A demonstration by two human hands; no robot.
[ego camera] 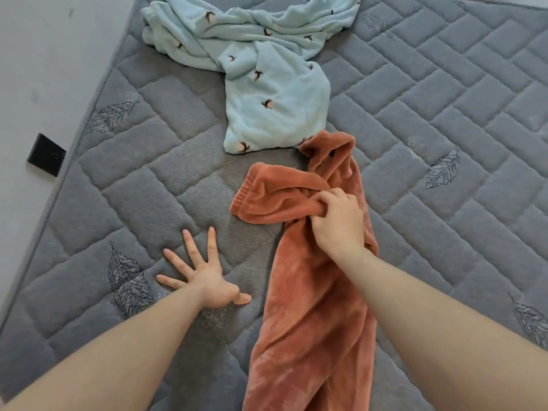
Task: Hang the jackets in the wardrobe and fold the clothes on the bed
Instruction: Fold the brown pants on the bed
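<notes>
A rust-orange fleece garment (311,321) lies bunched in a long strip down the middle of the grey quilted bed (444,114). My right hand (338,223) grips a fold of it near its elastic waistband. My left hand (204,274) rests flat on the bare mattress to the left of the garment, fingers spread, touching no clothing. Farther up the bed lies a crumpled pale-blue fleece garment (267,69) with small dark bird prints; its lower end touches the top of the orange one.
The bed's left edge runs diagonally beside a pale wall (44,69). A black wall switch plate (46,155) sits on that wall near the edge. Grey quilted mattress with leaf embroidery spreads out to the right.
</notes>
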